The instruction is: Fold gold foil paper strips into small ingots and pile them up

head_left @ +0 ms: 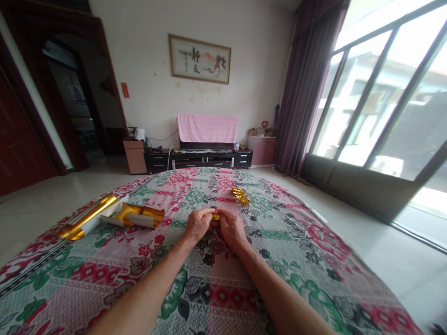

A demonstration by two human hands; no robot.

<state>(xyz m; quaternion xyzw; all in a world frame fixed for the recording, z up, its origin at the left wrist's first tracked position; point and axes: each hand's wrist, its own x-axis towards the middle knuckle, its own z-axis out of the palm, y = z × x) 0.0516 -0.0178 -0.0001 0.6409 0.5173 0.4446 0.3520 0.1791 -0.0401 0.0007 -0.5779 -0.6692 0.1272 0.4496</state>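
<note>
Both hands meet over the middle of a table with a flowered cloth (230,298). A small piece of gold foil (216,216) shows between the fingertips. My left hand (199,225) pinches it from the left, and my right hand (231,227) closes on it from the right. Most of the piece is hidden by the fingers. Just beyond my right hand lie folded gold foil pieces (241,197). On the left side of the table are curled gold sheets (145,216) with white backing and a longer gold roll (92,215).
Past the table's far edge stands a low black cabinet (159,161) along the wall, with a pink cloth (207,128) draped over something above it. A purple curtain (302,93) and large windows (370,102) are on the right.
</note>
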